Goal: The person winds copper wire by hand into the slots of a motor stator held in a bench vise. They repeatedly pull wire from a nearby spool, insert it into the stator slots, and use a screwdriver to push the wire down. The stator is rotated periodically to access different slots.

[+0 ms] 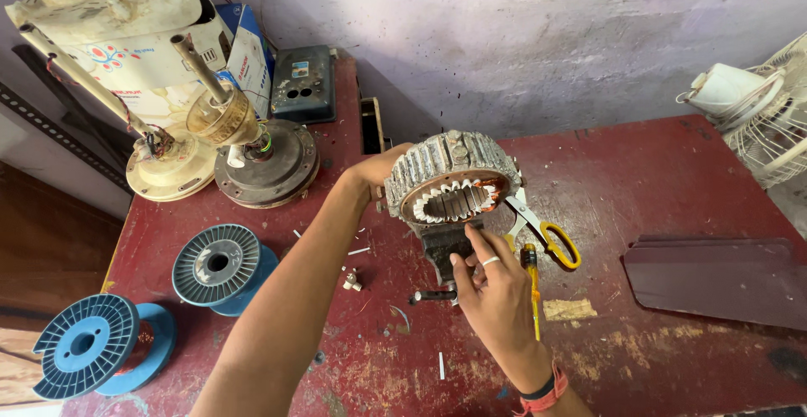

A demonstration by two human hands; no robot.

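A round metal motor stator (452, 175) with slotted core and copper windings stands on edge in a small dark bench vise (444, 249) on the red table (656, 182). My left hand (380, 167) reaches behind the stator's left side and holds it. My right hand (492, 287), with a ring and a wristband, rests its fingers on the vise just below the stator. A yellow-handled screwdriver (533, 287) lies right beside my right hand.
Yellow-handled scissors (546, 232) lie right of the stator. Two blue wire spools (220, 266) (88, 345) sit at the left. Ceiling fan motors (252, 152), a cream fan housing (118, 22) and a dark box (303, 85) stand at back left. A dark fan blade (714, 278) lies right.
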